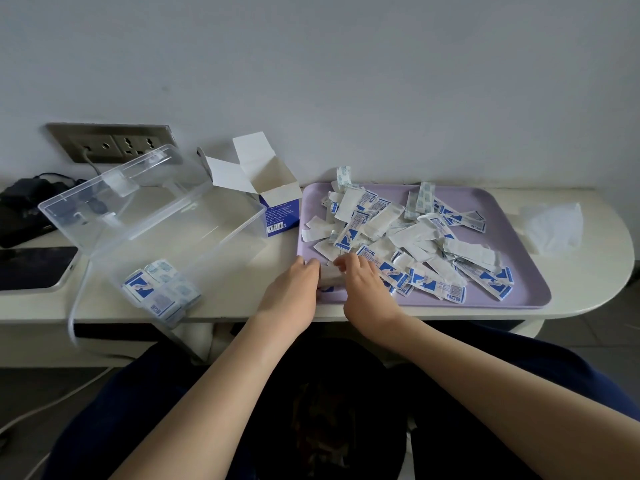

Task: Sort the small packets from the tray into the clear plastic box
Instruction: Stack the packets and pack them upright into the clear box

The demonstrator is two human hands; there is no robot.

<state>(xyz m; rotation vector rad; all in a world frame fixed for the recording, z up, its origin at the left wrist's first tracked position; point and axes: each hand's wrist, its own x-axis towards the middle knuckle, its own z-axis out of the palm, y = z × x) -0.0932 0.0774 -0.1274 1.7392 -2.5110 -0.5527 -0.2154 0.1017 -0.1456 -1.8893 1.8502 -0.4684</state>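
Grip: left hand [294, 282], right hand [363, 285] hold packets [330, 276] | fingertips hidden

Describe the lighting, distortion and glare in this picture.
Head view: dim, flat light with only soft shadows. Head view: wide-angle bending skews the wall socket and stretches the forearms. Head view: pale reflections streak the clear box. Head view: packets on the tray look sharp, while the lap below is nearly black.

Open carton [280, 212], phone [34, 268], wall socket [110, 142]
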